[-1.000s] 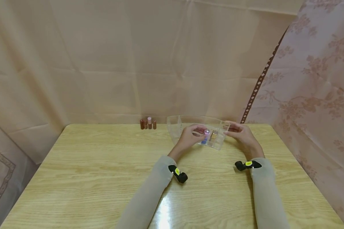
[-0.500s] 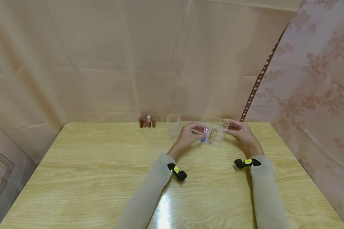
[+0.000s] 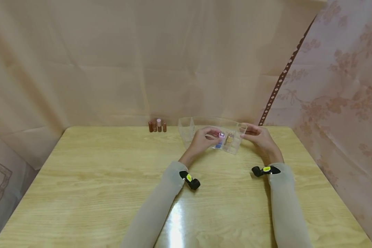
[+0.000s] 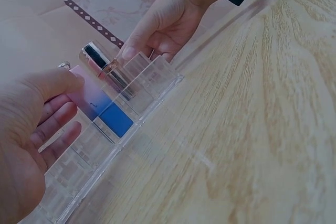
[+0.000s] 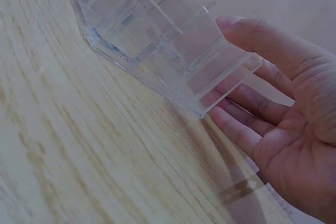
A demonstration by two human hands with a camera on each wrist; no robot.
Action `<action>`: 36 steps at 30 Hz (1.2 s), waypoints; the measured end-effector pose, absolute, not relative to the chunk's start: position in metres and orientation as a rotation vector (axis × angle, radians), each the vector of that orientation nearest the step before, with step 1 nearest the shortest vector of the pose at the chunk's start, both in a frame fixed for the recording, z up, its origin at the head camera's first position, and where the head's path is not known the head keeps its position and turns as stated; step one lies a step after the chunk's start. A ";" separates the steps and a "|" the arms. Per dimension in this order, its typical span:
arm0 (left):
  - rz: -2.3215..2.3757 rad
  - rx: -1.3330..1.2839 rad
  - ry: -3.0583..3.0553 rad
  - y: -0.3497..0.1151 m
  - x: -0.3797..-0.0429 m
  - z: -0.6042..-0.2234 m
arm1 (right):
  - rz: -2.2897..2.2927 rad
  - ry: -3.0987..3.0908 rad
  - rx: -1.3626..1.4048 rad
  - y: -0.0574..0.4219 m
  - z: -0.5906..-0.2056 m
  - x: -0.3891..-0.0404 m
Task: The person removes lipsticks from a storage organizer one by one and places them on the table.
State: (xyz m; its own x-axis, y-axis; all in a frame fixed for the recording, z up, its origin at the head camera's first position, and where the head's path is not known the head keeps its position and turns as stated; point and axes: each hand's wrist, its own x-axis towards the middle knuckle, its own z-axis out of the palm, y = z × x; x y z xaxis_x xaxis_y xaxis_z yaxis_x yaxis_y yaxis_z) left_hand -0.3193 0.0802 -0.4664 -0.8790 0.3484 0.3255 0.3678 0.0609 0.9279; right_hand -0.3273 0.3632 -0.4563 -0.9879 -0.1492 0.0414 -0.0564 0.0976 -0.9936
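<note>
The clear plastic organizer (image 3: 186, 133) stands near the back of the table, divided into small compartments. My left hand (image 3: 200, 140) pinches a pink-and-blue lipstick (image 4: 88, 96) between thumb and fingers; its blue lower end sits inside a compartment. A silver ornament tops this lipstick. Beside it, a shiny gold-and-silver lipstick (image 4: 107, 69) leans in another compartment. My right hand (image 3: 261, 139) holds the organizer's right end, thumb on the near side and fingers behind, as the right wrist view shows. Part of the organizer is hidden behind the left hand.
Several small brown lipstick tubes (image 3: 155, 126), one with a pink cap, stand upright at the table's back edge, left of the organizer. A beige curtain (image 3: 127, 69) hangs behind the wooden table (image 3: 96, 189); a floral cloth (image 3: 344, 103) hangs at the right.
The head view has tilted slightly, so everything sits higher in it. Both hands keep their places at the lipstick and the organizer.
</note>
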 end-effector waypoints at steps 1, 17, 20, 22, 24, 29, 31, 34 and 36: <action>-1.997 -0.770 -2.276 0.080 -0.320 -0.466 | -2.058 2.273 -0.214 0.363 -0.456 -0.328; -1.987 -0.786 -2.271 0.081 -0.322 -0.467 | -2.009 2.317 -0.238 0.365 -0.455 -0.329; -1.991 -0.783 -2.265 0.081 -0.322 -0.467 | -2.027 2.303 -0.262 0.365 -0.456 -0.329; -1.998 -0.781 -2.261 0.081 -0.322 -0.467 | -2.035 2.297 -0.270 0.365 -0.457 -0.330; -2.006 -0.775 -2.254 0.081 -0.321 -0.466 | -2.038 2.296 -0.274 0.365 -0.458 -0.330; -2.027 -0.762 -2.236 0.081 -0.321 -0.466 | -2.045 2.298 -0.297 0.366 -0.460 -0.331; -2.034 -0.759 -2.228 0.081 -0.320 -0.465 | -2.045 2.299 -0.313 0.367 -0.460 -0.331; -2.048 -0.752 -2.215 0.080 -0.320 -0.464 | -2.026 2.315 -0.321 0.367 -0.459 -0.331; -2.044 -0.747 -2.212 0.080 -0.320 -0.464 | -1.986 2.353 -0.320 0.367 -0.459 -0.331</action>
State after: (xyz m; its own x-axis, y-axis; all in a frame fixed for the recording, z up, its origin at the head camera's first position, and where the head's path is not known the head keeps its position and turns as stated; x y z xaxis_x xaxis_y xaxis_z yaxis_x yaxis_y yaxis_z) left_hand -0.3201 0.0800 -0.4639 -0.8835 0.3178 0.3441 0.3681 0.0166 0.9296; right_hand -0.3313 0.3666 -0.4587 -0.9777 -0.1861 0.0978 -0.1276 0.1559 -0.9795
